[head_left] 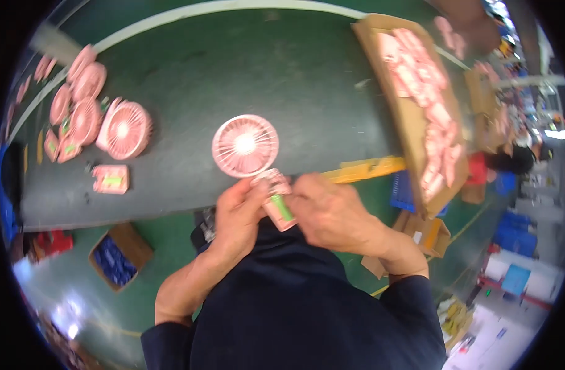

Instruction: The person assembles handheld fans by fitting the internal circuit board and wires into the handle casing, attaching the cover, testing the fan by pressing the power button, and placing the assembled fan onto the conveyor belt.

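Note:
A pink handheld fan with a round slatted grille lies face up at the near edge of the dark green bench, its handle toward me. The handle is uncovered and shows a bright green part inside. My left hand grips the handle's left side near the neck, thumb and fingers closed round it. On the handle's right side is my right hand, its fingers curled and pressed together at the handle's edge. Whatever sits between those right fingertips is hidden and slightly blurred.
Several pink fans are grouped at the left of the bench, beside a loose pink handle piece. A long cardboard tray of pink handle covers stands on the right. Below are a box of blue packets and a yellow strip along the edge.

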